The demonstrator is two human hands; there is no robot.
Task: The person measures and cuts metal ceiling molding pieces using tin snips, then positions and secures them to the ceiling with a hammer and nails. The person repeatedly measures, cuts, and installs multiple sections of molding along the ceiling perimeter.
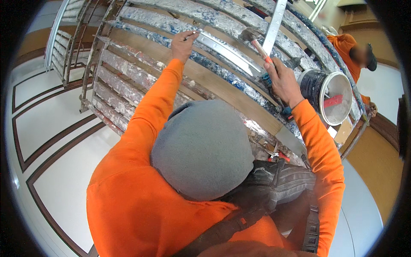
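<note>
My right hand is closed round the red handle of a hammer, whose dark head points away to the upper left. My left hand is pinched at the near-left end of a shiny metal strip. Whether its fingertips hold the strip or something small and pale is too small to tell. The strip lies along the paint-splattered scaffold slats. A second, flat metal strip rises just beyond the hammer.
Right of my right hand, a paint-spattered bucket lies tilted with a red-handled tool inside. Red-handled snips rest on the slats near me. Another person in orange is at the far right. A scaffold frame stands at the left.
</note>
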